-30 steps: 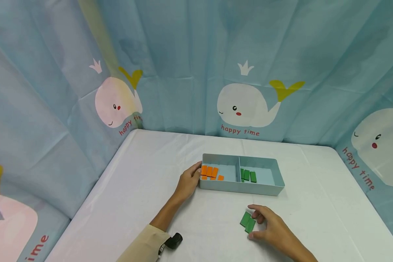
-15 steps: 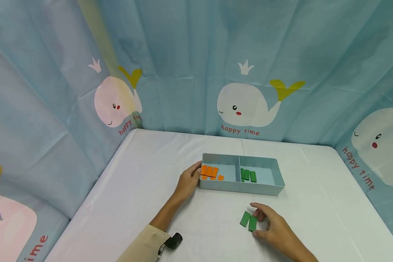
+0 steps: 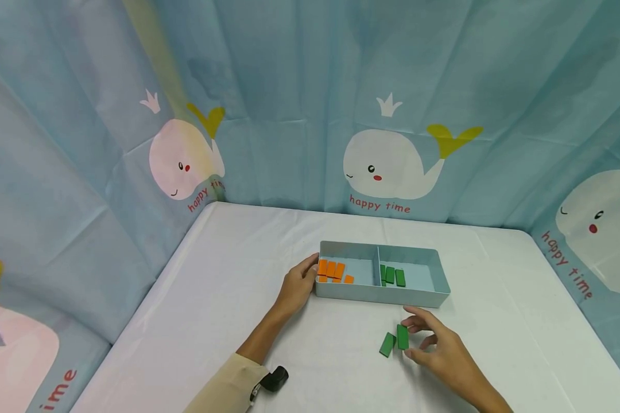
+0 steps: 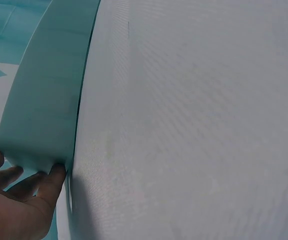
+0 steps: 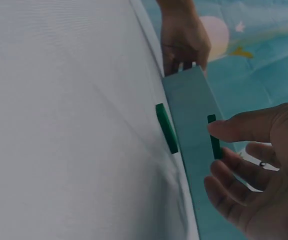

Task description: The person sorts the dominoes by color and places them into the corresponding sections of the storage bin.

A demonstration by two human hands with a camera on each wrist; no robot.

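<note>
Between thumb and fingertips, my right hand (image 3: 441, 347) pinches a small green rectangular tile (image 3: 402, 336), held upright in front of the box. A second green tile (image 3: 387, 345) lies on the table just left of it, seen edge-on as a green strip (image 5: 166, 128) in the right wrist view. My left hand (image 3: 295, 288) holds the left end of the pale blue-green box (image 3: 382, 294), fingertips against its end wall (image 4: 39, 150). A divider splits the box. Several orange tiles (image 3: 332, 269) lie in its left compartment, several green tiles (image 3: 390, 275) in its right one.
A white cloth (image 3: 212, 275) covers the table. Behind it and on both sides hang blue curtains (image 3: 284, 115) printed with whales. A black device (image 3: 275, 379) is strapped at my left wrist, by the beige sleeve (image 3: 229, 384).
My right hand has slid one green tile away from the other, then raised it and shifted slightly toward the box. The left hand and the box have stayed in place.
</note>
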